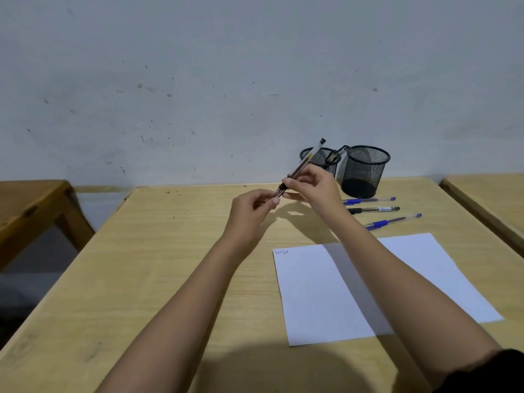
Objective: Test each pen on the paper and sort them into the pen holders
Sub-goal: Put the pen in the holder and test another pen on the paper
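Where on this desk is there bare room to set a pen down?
The desk is bare left of the paper, to its left edge, and in front of the paper. It is crowded at the far right: two mesh holders and three loose pens lie between them and the paper.

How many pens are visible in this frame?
5: one held in both hands, three lying on the table right of the holders: blue, black, blue, and one in the left mesh holder. That holder may hide others.
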A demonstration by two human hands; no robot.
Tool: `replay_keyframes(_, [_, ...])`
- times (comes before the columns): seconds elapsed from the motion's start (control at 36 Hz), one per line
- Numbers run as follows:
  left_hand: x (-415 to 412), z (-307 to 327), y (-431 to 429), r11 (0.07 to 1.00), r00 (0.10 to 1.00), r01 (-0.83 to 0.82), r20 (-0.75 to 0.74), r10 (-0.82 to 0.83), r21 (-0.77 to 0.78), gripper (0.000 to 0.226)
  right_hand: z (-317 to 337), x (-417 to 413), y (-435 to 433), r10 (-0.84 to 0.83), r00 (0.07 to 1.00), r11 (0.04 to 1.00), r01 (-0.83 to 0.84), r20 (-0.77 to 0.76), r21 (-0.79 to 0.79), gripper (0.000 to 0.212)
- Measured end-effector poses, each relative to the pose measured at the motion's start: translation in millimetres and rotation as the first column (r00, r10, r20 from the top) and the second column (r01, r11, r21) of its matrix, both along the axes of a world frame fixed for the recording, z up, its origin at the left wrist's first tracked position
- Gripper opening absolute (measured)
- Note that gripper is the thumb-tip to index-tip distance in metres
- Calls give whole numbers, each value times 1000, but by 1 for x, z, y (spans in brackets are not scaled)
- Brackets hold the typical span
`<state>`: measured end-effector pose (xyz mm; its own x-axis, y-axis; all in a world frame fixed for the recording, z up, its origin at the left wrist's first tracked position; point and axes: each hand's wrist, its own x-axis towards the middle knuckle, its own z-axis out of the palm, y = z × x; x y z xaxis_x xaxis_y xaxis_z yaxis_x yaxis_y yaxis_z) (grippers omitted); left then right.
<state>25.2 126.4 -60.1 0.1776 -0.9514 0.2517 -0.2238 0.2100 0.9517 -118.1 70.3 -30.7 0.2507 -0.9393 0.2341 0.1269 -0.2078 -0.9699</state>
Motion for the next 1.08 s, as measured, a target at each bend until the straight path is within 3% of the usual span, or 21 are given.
replay_keyframes(0.22, [-6,9,-8,995,995,96,22,-96,24,13,3,-18,3,-75,994,996,70,82,58,22])
replay_keyframes(0.75, [9,28,1,977,975,210,70,-212,45,13,2,-8,13,-101,985,995,98,141,25,12])
replay_keyframes(0.81, [13,26,5,972,969,217,96,-226,91,13,7,-15,11,-146,961,988,129,235,88,12])
replay_keyframes(0.86, [28,11,15,963,968,200,117,-223,182,18,20,-39,1,-259,851,962,185,458,200,13])
replay_keyframes(0.92, [47,-7,26,962,987,138,47,-153,234,19,34,-71,-6,-327,784,945,264,528,193,14])
replay_keyframes(1.0, [58,-15,24,971,995,-24,-92,47,239,8,44,-88,-7,-298,858,953,293,419,77,13])
replay_keyframes(1.08, [47,-14,10,975,996,-44,-69,61,218,11,34,-72,-4,-269,909,963,257,319,78,13])
